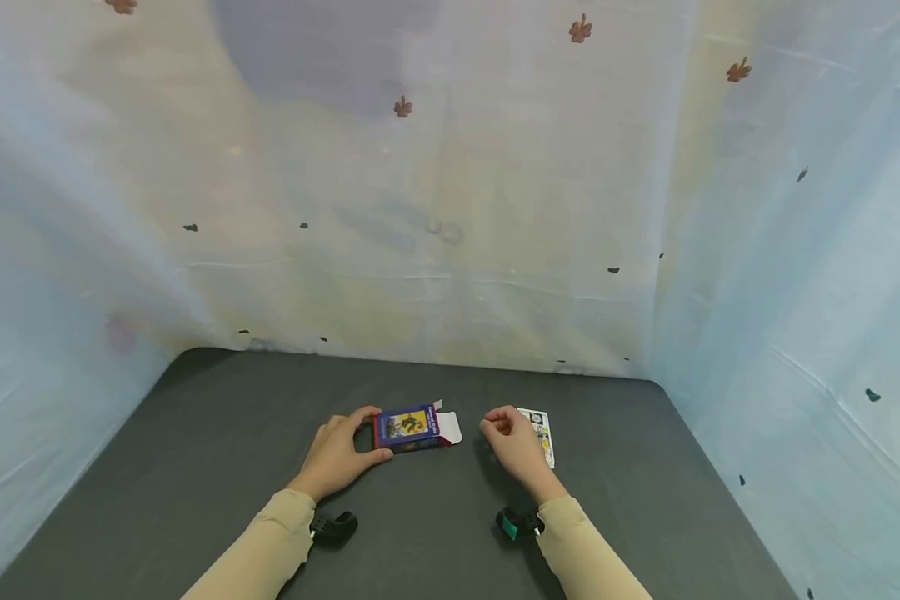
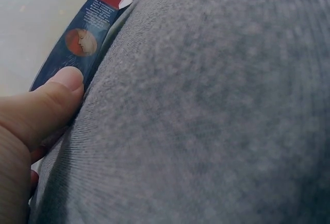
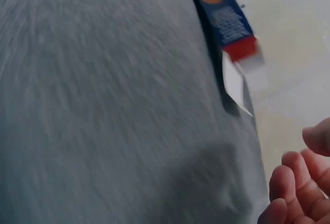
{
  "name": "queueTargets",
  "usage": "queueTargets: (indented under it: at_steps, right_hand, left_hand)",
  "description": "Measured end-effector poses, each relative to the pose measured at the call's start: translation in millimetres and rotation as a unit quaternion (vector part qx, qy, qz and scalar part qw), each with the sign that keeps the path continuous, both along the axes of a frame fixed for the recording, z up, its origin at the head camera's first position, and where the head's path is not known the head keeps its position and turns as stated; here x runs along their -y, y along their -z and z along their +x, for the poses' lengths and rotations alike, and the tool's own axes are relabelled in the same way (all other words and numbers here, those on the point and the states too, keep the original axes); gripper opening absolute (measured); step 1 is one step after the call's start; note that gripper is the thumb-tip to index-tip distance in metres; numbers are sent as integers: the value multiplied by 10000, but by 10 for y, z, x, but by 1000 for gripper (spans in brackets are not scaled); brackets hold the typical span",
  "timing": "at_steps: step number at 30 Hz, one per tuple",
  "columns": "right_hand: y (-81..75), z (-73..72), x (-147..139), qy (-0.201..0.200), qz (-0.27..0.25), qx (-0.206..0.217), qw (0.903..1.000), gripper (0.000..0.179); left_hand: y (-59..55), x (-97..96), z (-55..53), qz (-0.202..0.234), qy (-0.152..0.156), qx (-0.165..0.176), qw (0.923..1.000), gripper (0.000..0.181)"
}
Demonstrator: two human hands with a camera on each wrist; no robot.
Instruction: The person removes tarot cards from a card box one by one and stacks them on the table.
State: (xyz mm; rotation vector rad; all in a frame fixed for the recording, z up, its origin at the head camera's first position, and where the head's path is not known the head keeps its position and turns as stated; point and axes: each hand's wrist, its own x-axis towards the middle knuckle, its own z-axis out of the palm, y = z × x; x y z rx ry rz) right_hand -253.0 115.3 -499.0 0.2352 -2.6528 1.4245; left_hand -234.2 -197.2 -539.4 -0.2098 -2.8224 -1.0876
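Your hands are apart above a dark grey table (image 1: 435, 542). Your left hand (image 1: 336, 458) grips a small blue box (image 1: 408, 424) at its left end, thumb along the near side. The box lies on the table, left of centre, with its white flap (image 1: 449, 427) open toward your right hand (image 1: 519, 450). That hand holds nothing, its fingers loosely curled, partly hiding a printed white card (image 1: 547, 435).

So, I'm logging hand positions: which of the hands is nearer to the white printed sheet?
Right. The right hand covers part of the printed sheet in the head view; the left hand is farther off to its left, gripping the box.
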Motion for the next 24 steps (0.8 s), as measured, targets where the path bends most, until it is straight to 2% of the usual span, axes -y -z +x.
queueTargets:
  at_steps: [4,9,12,19,24]
  right_hand:
    - [73,-19,121,-152,-154,131,9997,13]
    - [123,-38,266,-323,-113,264,9991,15]
    - [126,-35,282,-395,-87,372,9985,19]
    - [82,-14,362,-641,-203,911,9936,29]
    - [111,-34,433,-625,-400,1047,9917,33]
  left_hand:
    - [-8,-15,-22,-53,-13,0,10000,77]
    - [16,-8,-24,-38,-47,26,10000,77]
    - [20,-45,-26,5,0,-1,10000,76]
    - [41,-45,-24,-104,11,-157,9998,76]
    - [49,-18,-44,-135,31,-63,9999,78]
